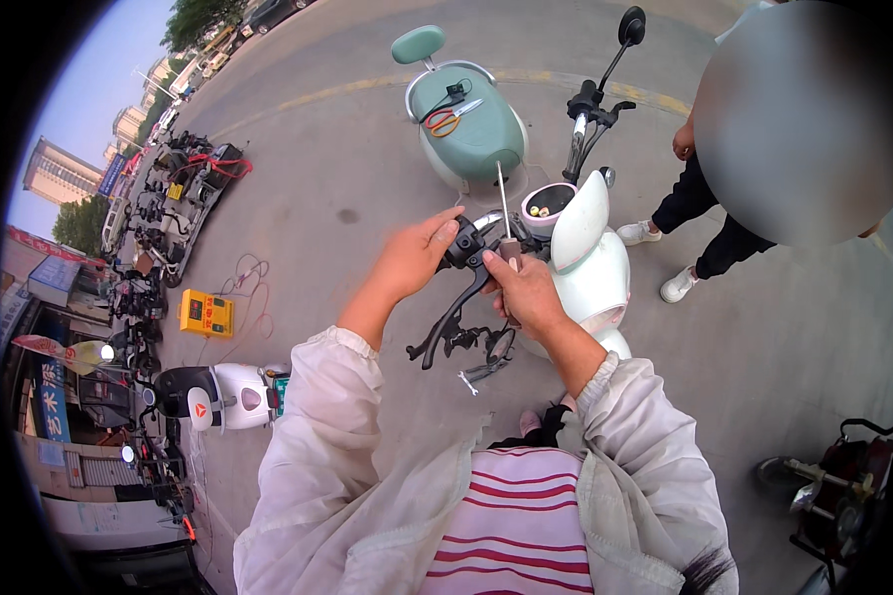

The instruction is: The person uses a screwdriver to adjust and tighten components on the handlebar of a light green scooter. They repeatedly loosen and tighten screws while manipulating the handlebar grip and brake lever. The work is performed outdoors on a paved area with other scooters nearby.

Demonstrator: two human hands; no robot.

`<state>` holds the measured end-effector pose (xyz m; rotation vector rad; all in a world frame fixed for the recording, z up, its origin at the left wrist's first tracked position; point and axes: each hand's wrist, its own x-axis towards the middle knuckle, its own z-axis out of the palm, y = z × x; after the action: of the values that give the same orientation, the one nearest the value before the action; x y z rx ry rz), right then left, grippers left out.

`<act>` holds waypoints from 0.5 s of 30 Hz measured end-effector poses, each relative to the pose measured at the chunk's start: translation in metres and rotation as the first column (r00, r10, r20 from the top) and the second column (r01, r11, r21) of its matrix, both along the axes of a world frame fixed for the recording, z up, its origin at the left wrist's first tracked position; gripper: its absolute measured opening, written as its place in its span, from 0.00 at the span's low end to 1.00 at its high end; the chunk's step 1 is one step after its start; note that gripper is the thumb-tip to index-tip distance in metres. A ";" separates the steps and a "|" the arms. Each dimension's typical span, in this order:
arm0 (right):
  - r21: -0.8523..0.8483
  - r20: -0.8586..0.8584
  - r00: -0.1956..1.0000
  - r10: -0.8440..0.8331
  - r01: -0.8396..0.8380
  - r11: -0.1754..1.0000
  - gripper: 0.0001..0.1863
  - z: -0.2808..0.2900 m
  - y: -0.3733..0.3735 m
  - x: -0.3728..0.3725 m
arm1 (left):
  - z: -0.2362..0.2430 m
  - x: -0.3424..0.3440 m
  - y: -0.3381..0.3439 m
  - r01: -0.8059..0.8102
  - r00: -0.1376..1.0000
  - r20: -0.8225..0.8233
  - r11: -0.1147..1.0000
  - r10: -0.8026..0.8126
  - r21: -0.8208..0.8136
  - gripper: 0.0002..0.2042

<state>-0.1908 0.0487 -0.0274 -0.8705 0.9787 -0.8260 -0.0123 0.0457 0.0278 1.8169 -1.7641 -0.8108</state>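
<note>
My right hand (534, 295) is closed around the brown handle of a screwdriver (503, 193), its metal shaft pointing up and away from me. My left hand (414, 256), slightly blurred, grips the black switch housing (463, 244) on a scooter's handlebar; some of its fingers are hidden. Below the hands hangs a black brake lever (445, 325), beside loose cables. The scooter's white front panel (595, 268) is to the right of my right hand. On its green seat (466, 84) lie orange-handled scissors (446, 121) and a small black part (455, 91).
A small round bin (549, 203) on the scooter holds little items. The far handlebar carries a mirror (632, 27). A person (709, 193) stands at the right. Leftward are a yellow box (206, 313) with wires, a white scooter (240, 396) and several parked vehicles. A dark-red vehicle (843, 486) stands lower right.
</note>
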 end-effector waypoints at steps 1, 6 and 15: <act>-0.012 -0.018 1.000 0.017 -0.017 1.000 0.18 -0.003 -0.002 0.002 | 0.000 -0.001 0.001 -0.003 1.000 0.013 1.000 0.003 0.002 0.19; -0.014 -0.049 0.998 0.032 -0.033 0.999 0.16 -0.003 -0.003 0.005 | -0.006 -0.002 0.003 -0.033 0.999 0.038 0.999 0.034 -0.014 0.19; -0.018 -0.069 0.994 0.084 -0.086 0.996 0.16 0.001 -0.010 -0.007 | 0.015 -0.013 0.057 0.031 0.833 0.552 0.995 0.025 -0.092 0.46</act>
<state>-0.1977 0.0383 -0.0268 -0.9574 0.9868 -0.7392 -0.0253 0.1026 0.0429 2.1224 -2.1022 -0.1820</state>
